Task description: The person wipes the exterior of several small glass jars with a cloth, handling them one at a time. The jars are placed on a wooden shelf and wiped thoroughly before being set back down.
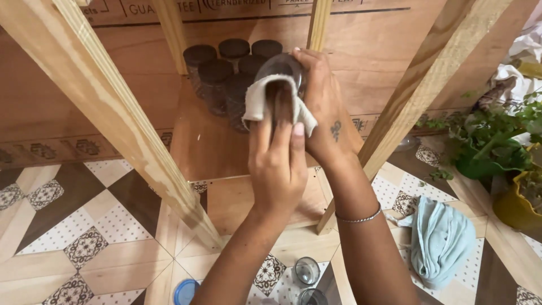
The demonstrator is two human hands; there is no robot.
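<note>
My right hand (323,101) grips a clear glass jar (279,68), tilted on its side in front of a wooden shelf (206,141). My left hand (278,164) presses a small white cloth (257,101) against the jar's open mouth, with fingers pushed into the cloth. A thin bracelet sits on my right wrist. Several dark-lidded jars (217,73) stand together at the back of the shelf, just behind the held jar.
Slanted pale wooden legs (121,121) frame the shelf on both sides. On the patterned tile floor lie two open glass jars (306,271), a blue lid (185,292) and a light blue cloth (443,240). A potted green plant (497,147) stands at the right.
</note>
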